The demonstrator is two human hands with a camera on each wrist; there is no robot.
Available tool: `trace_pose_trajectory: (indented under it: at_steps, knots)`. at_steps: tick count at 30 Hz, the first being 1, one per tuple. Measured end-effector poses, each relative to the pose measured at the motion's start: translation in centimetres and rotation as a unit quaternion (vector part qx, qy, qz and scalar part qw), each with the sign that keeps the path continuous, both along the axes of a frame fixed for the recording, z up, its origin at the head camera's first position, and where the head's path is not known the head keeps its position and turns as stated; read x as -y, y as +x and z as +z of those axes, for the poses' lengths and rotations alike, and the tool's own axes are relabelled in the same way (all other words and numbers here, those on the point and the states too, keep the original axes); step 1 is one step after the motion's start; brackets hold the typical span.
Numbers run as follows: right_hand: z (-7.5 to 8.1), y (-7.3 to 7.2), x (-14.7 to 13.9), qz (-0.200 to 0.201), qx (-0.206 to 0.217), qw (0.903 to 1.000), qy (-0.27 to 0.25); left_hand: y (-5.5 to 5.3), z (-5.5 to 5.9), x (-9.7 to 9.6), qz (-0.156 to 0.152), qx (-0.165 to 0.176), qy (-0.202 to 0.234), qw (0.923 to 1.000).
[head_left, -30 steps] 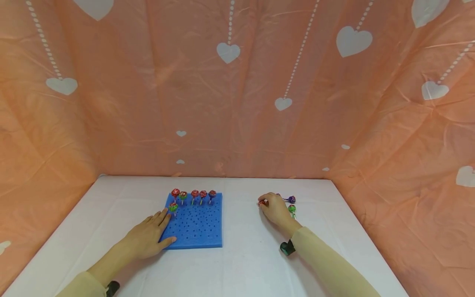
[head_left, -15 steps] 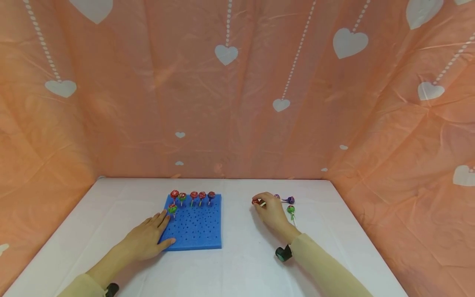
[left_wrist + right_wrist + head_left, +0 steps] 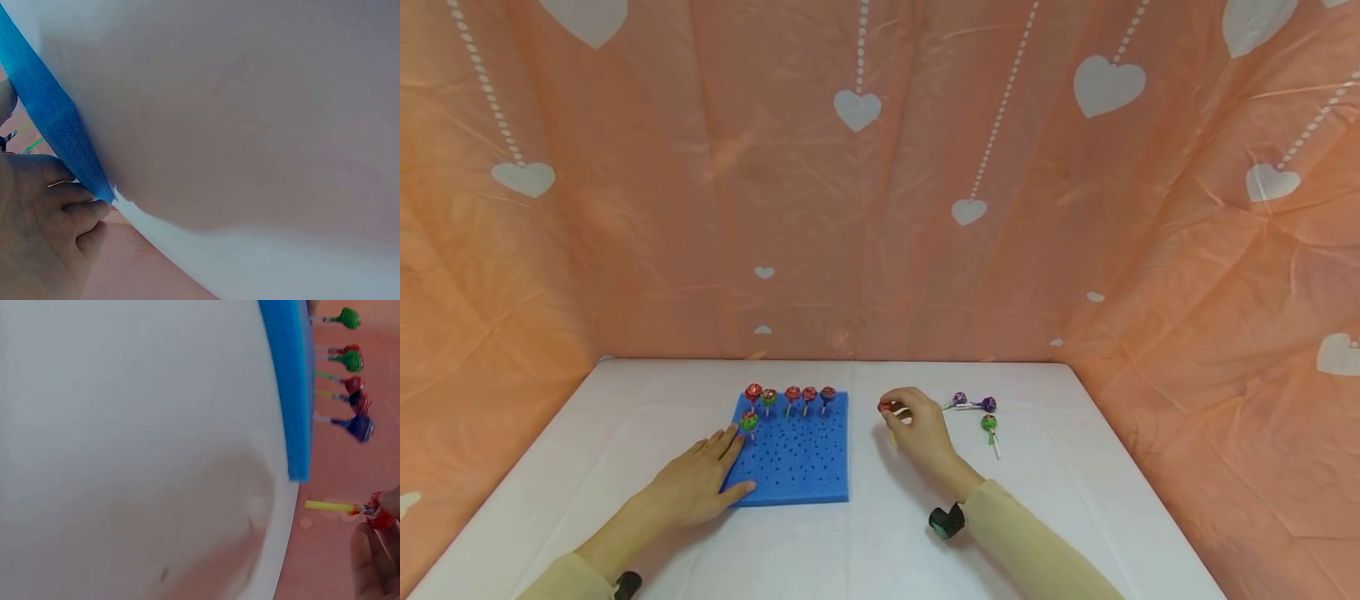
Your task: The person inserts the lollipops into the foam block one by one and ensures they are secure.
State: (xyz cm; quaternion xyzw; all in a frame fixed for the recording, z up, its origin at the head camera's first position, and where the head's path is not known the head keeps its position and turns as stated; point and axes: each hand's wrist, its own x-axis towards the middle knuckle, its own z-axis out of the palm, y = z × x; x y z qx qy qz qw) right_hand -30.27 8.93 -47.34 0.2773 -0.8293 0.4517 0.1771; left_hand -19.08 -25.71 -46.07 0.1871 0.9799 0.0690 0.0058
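Note:
My left hand (image 3: 696, 479) rests with straight fingers on the left edge of a blue foam board (image 3: 805, 462) dotted with small holes. Several wrapped lollipops stand upright in it: a row along the back edge, including a purple one (image 3: 827, 393), and a green one (image 3: 749, 422) in front at the left. To the right of the board, my right hand (image 3: 921, 433) pinches a red lollipop (image 3: 379, 512) by its candy head. Its yellow stick points down toward the table, as the right wrist view shows side-on.
On the white table (image 3: 895, 542), right of my right hand, lie two purple lollipops, one at the far right (image 3: 989, 404), and a green lollipop (image 3: 989, 423). An orange curtain (image 3: 880, 292) with white hearts encloses the back and sides.
My right hand has lifted the red lollipop from beside the other loose ones and carried it left toward the board. My left hand has stayed on the board.

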Motion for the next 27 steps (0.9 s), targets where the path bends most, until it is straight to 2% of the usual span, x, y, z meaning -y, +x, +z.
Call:
trace_pose_trajectory:
  at_steps: [4, 8, 18, 27]
  knots:
    - [0.2, 0.5, 1.3, 0.021, -0.014, 0.9994, -0.025, 0.0, -0.1, 0.0, -0.001, -0.003, -0.005, 1.0000]
    - [0.4, 1.0, 2.6, 0.037, -0.010, 0.9985, -0.040, -0.1, -0.2, 0.0, -0.001, -0.008, -0.007, 0.9999]
    - [0.5, 1.6, 5.5, 0.068, -0.008, 0.9965, -0.049, -0.1, -0.3, 0.1, 0.003, -0.009, -0.004, 0.9999]
    - [1.2, 2.3, 7.9, 0.096, -0.009, 0.9937, -0.058, 0.0, -0.1, 0.0, 0.000, -0.011, -0.004, 0.9999]
